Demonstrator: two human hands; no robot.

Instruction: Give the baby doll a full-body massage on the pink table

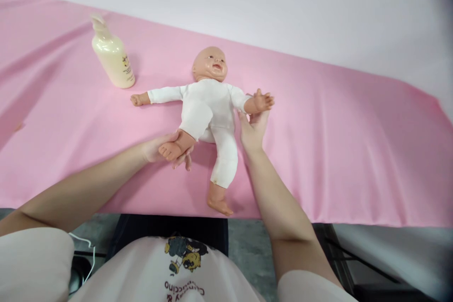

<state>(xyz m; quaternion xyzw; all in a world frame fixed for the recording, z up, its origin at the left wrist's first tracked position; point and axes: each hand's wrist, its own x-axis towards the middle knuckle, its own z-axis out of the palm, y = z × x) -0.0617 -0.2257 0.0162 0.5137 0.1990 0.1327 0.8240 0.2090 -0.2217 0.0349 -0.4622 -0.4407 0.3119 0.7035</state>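
A baby doll (218, 99) with a white cloth body and tan plastic head, hands and feet lies face up on a pink cloth (339, 151). My left hand (154, 148) is around the ankle of the doll's bent leg (183, 143), thumb on the upper side and fingertips showing below. The other leg (225, 160) stretches toward the table's front edge. Beside the body, my right hand (253, 131) holds the doll's raised forearm (252, 105) from below; some of its fingers are hidden behind the arm.
A cream-coloured pump bottle (115, 63) stands on the cloth at the back left. Behind the table is a white surface (283, 4). Below the front edge are a white cable (90, 245) and dark metal bars (354, 259).
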